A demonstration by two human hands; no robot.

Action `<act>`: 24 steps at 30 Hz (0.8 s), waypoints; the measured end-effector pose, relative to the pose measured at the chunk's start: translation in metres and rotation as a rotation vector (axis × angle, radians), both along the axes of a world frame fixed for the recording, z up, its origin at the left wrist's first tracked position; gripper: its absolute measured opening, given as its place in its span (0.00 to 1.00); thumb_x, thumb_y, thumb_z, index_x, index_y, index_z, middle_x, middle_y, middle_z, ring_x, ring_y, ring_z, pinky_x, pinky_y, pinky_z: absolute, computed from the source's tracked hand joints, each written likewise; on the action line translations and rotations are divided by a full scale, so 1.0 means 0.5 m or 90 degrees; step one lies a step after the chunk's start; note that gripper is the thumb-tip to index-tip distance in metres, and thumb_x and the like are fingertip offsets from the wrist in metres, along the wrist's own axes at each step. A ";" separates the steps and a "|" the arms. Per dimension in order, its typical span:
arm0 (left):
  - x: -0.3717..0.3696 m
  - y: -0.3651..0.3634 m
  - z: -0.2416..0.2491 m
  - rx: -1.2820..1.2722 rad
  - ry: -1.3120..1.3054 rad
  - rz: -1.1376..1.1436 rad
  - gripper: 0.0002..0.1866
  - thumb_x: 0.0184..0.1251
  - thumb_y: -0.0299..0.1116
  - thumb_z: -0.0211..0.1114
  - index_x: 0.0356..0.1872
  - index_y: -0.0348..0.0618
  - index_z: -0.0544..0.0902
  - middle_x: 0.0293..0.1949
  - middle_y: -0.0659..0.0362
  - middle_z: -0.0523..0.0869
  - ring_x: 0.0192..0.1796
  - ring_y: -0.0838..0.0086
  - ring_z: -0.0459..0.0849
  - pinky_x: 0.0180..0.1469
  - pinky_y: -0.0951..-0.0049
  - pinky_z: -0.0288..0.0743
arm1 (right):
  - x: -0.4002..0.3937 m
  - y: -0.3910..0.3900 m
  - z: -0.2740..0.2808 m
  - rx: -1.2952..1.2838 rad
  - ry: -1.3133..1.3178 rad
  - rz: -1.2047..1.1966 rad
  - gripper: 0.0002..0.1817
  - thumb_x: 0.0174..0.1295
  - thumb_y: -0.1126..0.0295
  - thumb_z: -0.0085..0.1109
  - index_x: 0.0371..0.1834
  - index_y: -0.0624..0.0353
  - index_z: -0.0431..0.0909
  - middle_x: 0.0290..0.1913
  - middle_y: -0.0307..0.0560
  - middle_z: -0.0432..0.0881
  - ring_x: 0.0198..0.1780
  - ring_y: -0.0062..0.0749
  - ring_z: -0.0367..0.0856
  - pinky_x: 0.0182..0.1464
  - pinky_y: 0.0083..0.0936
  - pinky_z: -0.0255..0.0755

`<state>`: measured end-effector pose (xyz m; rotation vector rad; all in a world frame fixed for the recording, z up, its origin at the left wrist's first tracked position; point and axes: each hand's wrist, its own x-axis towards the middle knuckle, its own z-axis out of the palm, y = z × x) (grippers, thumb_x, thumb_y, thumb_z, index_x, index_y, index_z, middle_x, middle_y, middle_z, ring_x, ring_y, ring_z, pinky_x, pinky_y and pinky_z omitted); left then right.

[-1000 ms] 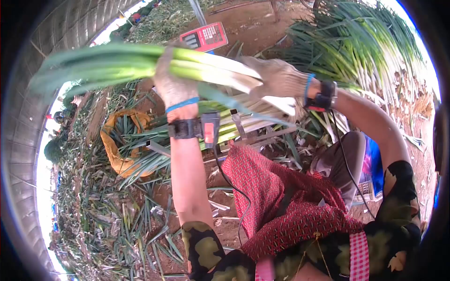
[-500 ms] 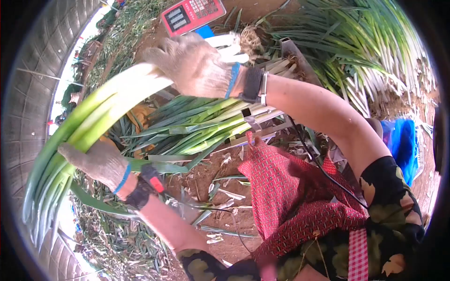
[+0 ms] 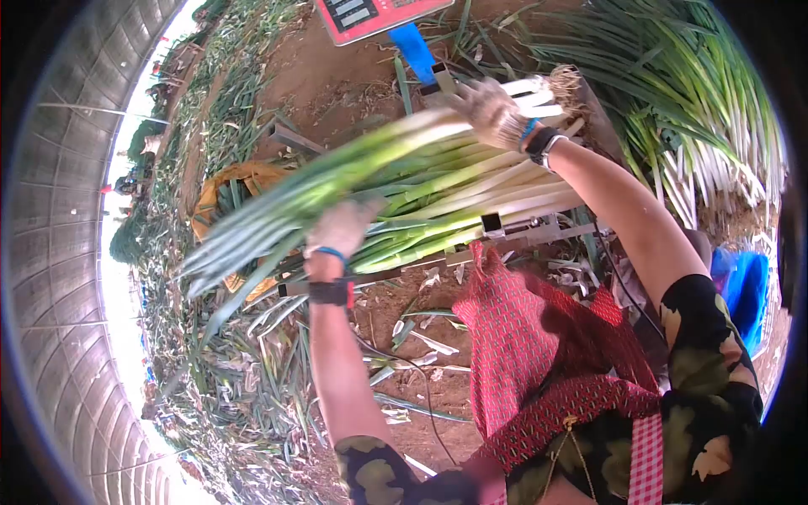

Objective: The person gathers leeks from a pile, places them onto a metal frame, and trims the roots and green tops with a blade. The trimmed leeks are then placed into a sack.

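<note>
My right hand (image 3: 497, 114), in a light glove with a blue cuff, is closed round the white part of a bundle of long green onions (image 3: 362, 164). My left hand (image 3: 343, 227), gloved too and blurred, is against the green leaves of that bundle, with its fingers partly hidden. The bundle lies slanted over more onions (image 3: 471, 202) stacked on a metal frame (image 3: 560, 229). White stalk ends with pale roots (image 3: 566, 84) show just beyond my right hand.
A red scale display (image 3: 370, 18) stands at the top, with a blue strip (image 3: 412, 52) below it. A large onion pile (image 3: 707, 109) lies at the upper right. A yellow cloth (image 3: 227, 189) is at the frame's left. Blue plastic (image 3: 745, 286) lies at the right.
The held onions have moved right and down onto the stack and now lie straighter. Both hands have moved right with them. The view has shifted, showing the scale display higher up.
</note>
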<state>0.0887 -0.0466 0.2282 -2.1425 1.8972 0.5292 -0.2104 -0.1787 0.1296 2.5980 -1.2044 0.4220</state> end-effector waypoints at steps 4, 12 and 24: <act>-0.093 -0.011 -0.057 -0.089 0.024 -0.033 0.35 0.68 0.65 0.59 0.59 0.43 0.83 0.53 0.38 0.86 0.58 0.47 0.85 0.59 0.52 0.77 | -0.031 -0.041 -0.121 0.239 0.123 -0.061 0.26 0.61 0.75 0.57 0.65 0.50 0.73 0.53 0.50 0.80 0.53 0.42 0.82 0.53 0.40 0.70; -0.111 -0.198 -0.285 -0.270 -0.126 -0.192 0.44 0.67 0.63 0.61 0.78 0.50 0.61 0.73 0.39 0.65 0.74 0.40 0.63 0.69 0.36 0.64 | -0.077 -0.073 -0.273 0.010 -0.049 -0.103 0.23 0.67 0.69 0.49 0.66 0.48 0.74 0.57 0.50 0.80 0.60 0.44 0.77 0.61 0.48 0.66; -0.124 -0.221 -0.393 -0.273 -0.127 -0.168 0.44 0.66 0.58 0.65 0.79 0.56 0.58 0.76 0.34 0.57 0.78 0.33 0.53 0.72 0.33 0.56 | -0.105 -0.053 -0.257 0.304 -0.148 -0.122 0.34 0.62 0.65 0.57 0.75 0.49 0.66 0.68 0.55 0.73 0.67 0.54 0.72 0.70 0.49 0.64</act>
